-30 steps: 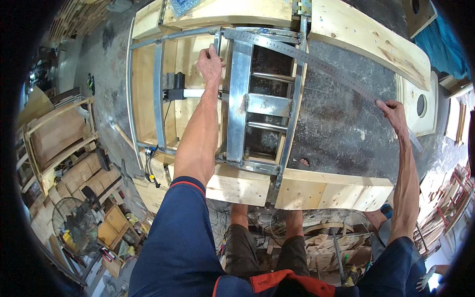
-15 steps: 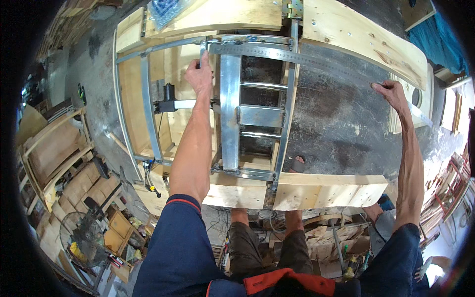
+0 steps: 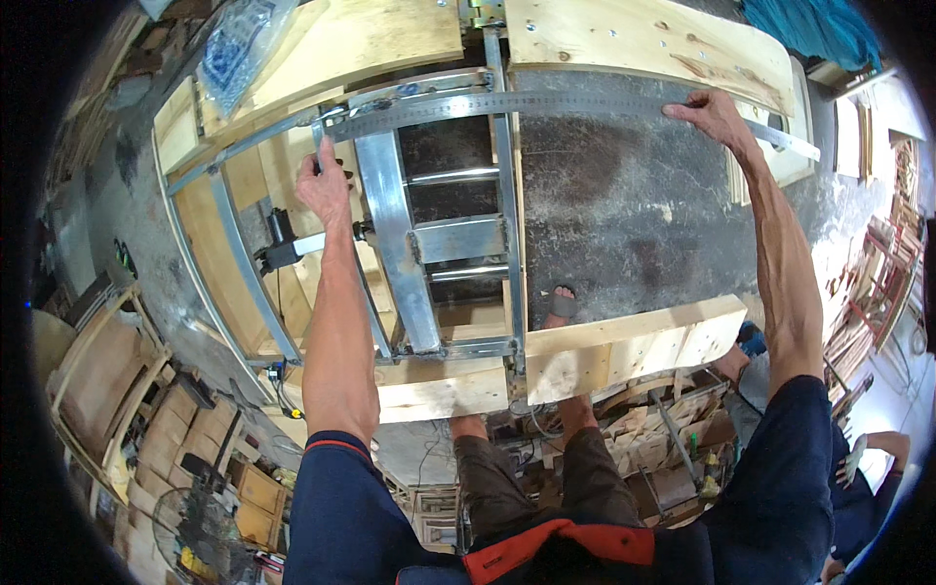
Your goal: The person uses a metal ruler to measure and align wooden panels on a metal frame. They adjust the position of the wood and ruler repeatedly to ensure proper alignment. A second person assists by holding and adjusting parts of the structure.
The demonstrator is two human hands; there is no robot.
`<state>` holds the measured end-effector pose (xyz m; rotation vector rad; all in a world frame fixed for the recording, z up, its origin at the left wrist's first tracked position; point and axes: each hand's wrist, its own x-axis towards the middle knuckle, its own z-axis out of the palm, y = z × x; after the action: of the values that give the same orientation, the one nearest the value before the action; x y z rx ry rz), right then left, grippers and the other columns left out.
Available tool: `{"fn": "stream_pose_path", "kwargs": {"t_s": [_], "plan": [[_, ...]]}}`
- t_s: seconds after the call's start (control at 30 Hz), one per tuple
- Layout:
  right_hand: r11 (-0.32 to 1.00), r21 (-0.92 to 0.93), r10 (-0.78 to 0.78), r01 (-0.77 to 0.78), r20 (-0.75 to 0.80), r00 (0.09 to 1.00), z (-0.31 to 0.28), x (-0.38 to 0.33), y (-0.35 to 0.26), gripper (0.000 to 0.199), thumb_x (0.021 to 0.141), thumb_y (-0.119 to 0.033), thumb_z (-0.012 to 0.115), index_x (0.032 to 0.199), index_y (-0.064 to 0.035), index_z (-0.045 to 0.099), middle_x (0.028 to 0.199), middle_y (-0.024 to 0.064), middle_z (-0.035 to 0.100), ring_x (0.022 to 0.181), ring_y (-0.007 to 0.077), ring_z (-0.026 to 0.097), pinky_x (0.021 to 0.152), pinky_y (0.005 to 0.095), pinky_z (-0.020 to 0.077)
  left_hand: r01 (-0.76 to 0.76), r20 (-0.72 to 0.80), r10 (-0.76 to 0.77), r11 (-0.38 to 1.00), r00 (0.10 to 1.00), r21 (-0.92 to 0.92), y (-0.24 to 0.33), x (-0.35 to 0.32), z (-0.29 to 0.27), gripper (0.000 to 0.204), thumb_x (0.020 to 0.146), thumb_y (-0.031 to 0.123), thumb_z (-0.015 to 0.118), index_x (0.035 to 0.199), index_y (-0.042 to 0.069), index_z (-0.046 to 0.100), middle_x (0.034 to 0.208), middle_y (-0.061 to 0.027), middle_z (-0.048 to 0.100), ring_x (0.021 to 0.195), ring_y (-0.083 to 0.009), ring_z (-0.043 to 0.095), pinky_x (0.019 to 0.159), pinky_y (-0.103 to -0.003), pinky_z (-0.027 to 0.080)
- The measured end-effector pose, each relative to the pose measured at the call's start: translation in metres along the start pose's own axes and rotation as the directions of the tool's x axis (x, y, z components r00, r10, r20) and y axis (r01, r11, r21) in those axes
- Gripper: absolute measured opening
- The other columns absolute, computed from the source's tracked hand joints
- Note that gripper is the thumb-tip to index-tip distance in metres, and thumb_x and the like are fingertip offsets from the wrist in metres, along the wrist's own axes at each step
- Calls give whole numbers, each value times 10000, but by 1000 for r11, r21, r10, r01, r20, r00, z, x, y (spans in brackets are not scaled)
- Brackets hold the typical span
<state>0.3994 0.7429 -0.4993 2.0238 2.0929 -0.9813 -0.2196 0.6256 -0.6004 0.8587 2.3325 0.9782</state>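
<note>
A long steel ruler spans the upper middle, across a welded steel frame and past it to the right. At its left end, beside a flat bar of the frame, my left hand is closed with the index finger extended along the end; its other fingertips are partly hidden. Farther right, my right hand pinches the ruler between thumb and fingers, with the ruler's end sticking out beyond it. Below my left hand, a black actuator motor with a silver rod sits inside the frame.
Wooden panels flank the frame at the far side; a near panel lies in front of my legs. A bubble-wrapped packet rests at the upper left. A fan and wood scraps stand lower left. Another person's hand shows lower right.
The whole view has shifted and tilted, so the frame and ruler appear farther left. Both hands stay on the ruler. More of the other person shows at the lower right.
</note>
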Motion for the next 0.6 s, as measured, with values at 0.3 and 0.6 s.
{"fn": "stream_pose_path", "kwargs": {"t_s": [0.3,0.6], "plan": [[994,16,108,-110,74,991,5,6,2,623,759,-602,883,736,-8,694,594,24,534,578,168,531,538,359,418,51,29,-50,997,998,-55,25,-13,1,538,967,476,716,835,-44,679,659,-92,647,526,-153,614,470,-334,475],[995,-1,97,-97,78,992,11,12,9,671,747,-632,877,803,20,732,644,76,596,655,193,604,584,375,477,44,21,-45,999,999,8,25,-12,0,568,964,491,710,842,-62,676,653,-103,645,530,-184,652,492,-361,506]]}}
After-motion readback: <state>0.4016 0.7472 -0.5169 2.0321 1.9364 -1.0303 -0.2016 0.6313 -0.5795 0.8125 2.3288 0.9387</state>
